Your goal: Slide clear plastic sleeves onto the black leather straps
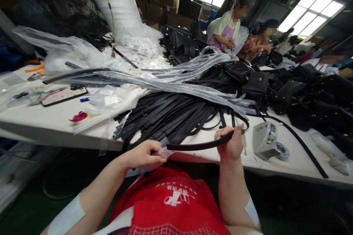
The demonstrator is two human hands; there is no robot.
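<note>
A black strap (200,146) runs between my two hands above the table's front edge. My left hand (147,154) pinches the mouth of a clear plastic sleeve (167,150), and the strap's left end lies at that sleeve. My right hand (229,142) is closed around the strap farther along, and the strap loops up and back behind it. Just beyond my hands lies a wide pile of black straps (168,114). Long clear sleeves (176,87) with dark strips in some of them lie across the pile.
On the white table (96,134) are a phone (64,95), a grey tape dispenser (264,141) and a loose strap (299,141) at the right. Black bags (317,99) are heaped at the right. Several people, one in a purple apron (226,33), work across the table.
</note>
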